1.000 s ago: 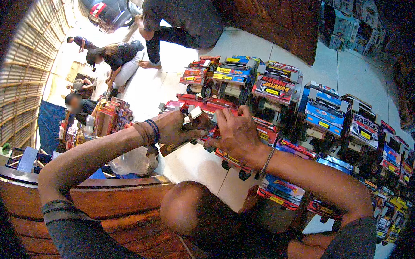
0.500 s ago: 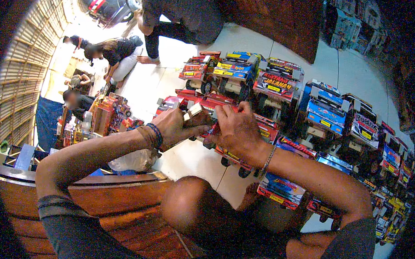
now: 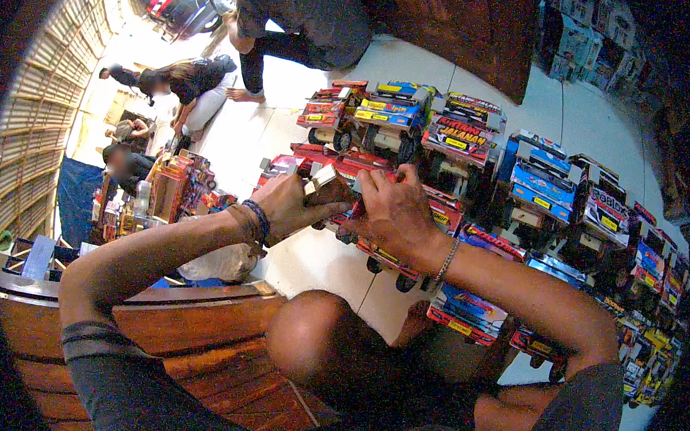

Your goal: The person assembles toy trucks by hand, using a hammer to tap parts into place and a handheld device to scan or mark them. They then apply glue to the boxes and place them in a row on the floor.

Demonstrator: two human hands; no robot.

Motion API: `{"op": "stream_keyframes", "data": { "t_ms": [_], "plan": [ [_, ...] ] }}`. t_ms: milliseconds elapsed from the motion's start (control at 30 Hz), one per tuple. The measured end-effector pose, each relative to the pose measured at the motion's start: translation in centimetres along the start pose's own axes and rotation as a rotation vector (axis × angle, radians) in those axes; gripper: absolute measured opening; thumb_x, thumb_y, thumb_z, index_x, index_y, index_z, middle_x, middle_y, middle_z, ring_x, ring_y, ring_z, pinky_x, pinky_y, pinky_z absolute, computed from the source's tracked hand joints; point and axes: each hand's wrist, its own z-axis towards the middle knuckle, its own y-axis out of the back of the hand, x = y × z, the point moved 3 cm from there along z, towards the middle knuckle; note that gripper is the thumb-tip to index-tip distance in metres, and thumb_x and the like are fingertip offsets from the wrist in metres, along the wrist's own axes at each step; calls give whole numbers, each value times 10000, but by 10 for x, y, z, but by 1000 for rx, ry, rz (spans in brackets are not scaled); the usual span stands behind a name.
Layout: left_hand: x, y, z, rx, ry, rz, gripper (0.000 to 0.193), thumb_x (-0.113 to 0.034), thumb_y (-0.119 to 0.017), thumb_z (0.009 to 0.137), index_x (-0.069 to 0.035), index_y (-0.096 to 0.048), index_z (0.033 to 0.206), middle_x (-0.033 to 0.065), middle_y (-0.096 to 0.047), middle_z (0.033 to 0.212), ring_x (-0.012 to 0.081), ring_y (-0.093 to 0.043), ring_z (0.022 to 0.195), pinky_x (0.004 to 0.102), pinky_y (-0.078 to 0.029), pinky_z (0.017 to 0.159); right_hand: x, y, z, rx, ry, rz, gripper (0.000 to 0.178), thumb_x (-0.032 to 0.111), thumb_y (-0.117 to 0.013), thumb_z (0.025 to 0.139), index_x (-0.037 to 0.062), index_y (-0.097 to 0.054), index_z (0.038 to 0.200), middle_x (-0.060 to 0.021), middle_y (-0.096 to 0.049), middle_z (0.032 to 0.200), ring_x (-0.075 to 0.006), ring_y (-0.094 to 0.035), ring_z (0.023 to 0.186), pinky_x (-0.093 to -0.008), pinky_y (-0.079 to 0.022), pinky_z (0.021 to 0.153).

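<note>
Both of my hands are raised in front of me and close together, on one toy truck. A cream block-like part and a brown side of it show between them, with a bit of red by the right fingers. My left hand is closed round its left end, thumb along the near side. My right hand grips the other end with bent fingers, which hide most of that part. Just beyond and below the hands stand red toy trucks with black wheels.
Rows of colourful toy trucks stand on the white tiled floor, stretching to the right. A person in dark clothes sits ahead; others are at far left near more trucks. A wooden bench and a clear plastic bag lie left.
My hands keep their hold on the toy truck and have barely shifted. The view has moved very slightly.
</note>
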Motion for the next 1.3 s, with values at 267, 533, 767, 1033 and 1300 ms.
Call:
{"op": "stream_keyframes", "data": {
  "t_ms": [267, 533, 767, 1033, 1300],
  "plan": [
    [4, 16, -1, 235, 153, 76, 416, -456, -660, 929, -108, -683, 1157, 100, -744, 986, 225, -716, 898, 385, -550, 833, 1, 3, -1, 82, -2, -27, 829, 633, -683, 775, -56, -542, 1215, -186, -623, 1097, -312, -639, 951, -475, -399, 934],
    [39, 57, -44, 115, 164, 124, 589, -546, -673, 871, 41, -683, 903, 241, -687, 743, 355, -701, 690, 452, -544, 681, 5, 9, -1, 64, 25, -90, 925, 640, -682, 778, -92, -492, 1311, -209, -620, 1176, -297, -639, 1026, -480, -401, 973],
    [81, 58, -62, 34, 222, 48, 615, -556, -682, 863, 53, -689, 952, 250, -695, 794, 345, -708, 744, 441, -536, 697, 5, 10, -1, 96, 11, -78, 940, 633, -660, 807, -102, -457, 1357, -217, -629, 1176, -317, -621, 1077, -508, -374, 999],
    [96, 43, -67, 64, 256, 86, 676, -605, -687, 843, 58, -681, 976, 223, -684, 753, 294, -679, 688, 430, -516, 648, 6, 12, -1, 75, 35, -78, 946, 632, -677, 792, -99, -459, 1352, -219, -622, 1182, -315, -625, 1063, -501, -386, 992],
    [116, 38, -70, 51, 247, 90, 727, -686, -679, 807, 36, -672, 894, 186, -638, 666, 283, -619, 605, 435, -470, 577, 6, 12, -1, 78, 29, -94, 945, 647, -675, 784, -86, -474, 1344, -217, -621, 1184, -316, -624, 1054, -488, -399, 978]
  ]
}}
